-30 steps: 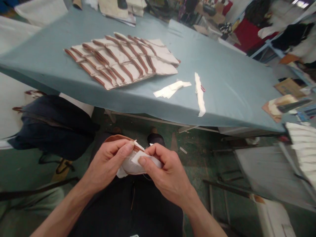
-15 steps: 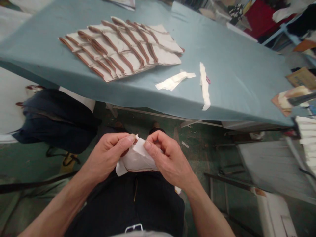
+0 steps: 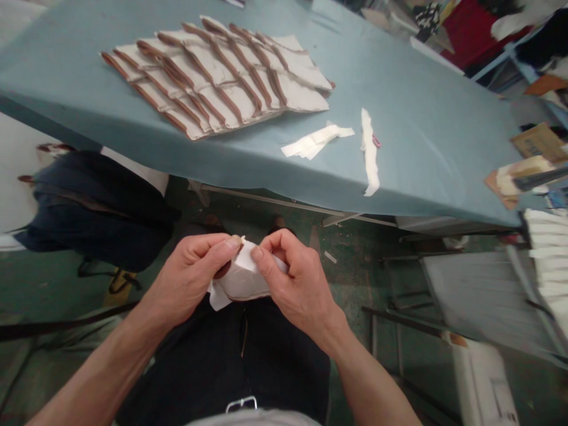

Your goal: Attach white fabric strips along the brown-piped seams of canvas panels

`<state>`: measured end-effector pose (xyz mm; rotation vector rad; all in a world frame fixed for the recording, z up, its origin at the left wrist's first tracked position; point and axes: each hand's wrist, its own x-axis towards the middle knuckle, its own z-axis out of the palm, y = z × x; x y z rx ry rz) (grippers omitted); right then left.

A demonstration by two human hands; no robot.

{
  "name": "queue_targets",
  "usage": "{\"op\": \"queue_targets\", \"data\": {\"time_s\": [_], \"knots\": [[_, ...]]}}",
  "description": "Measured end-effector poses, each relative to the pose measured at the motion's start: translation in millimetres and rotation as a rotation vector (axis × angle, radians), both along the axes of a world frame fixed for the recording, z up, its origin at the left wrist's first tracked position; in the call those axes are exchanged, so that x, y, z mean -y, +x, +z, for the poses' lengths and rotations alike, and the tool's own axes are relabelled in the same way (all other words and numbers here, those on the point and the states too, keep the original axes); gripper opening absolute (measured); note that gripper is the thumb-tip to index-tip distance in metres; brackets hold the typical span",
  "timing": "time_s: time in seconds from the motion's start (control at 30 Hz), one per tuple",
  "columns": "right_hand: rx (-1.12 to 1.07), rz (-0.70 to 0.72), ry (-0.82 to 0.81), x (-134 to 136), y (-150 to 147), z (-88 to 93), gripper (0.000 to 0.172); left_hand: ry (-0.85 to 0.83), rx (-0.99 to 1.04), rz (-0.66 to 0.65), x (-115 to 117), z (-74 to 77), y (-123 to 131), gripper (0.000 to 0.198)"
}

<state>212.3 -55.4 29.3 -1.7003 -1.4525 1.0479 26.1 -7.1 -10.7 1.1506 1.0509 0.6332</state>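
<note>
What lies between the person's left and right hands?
A white piece, held by both the left hand and the right hand, spans the gap in the head view.

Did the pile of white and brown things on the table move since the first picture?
No. The pile lies in the same place on the table; the whole view shifted.
</note>
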Motion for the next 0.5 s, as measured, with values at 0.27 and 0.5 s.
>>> {"op": "queue_targets", "data": {"time_s": [0.27,0.5], "knots": [[-0.010,-0.035,0.016,2.8,-6.0,-8.7,0.031,0.001,-0.015,0.011,3.1,0.6,-2.5,0.049],[0.033,-0.038,0.022,-2.0,-10.4,-6.8,0.033,0.008,-0.029,0.066,3.6,5.2,-2.4,0.052]]}}
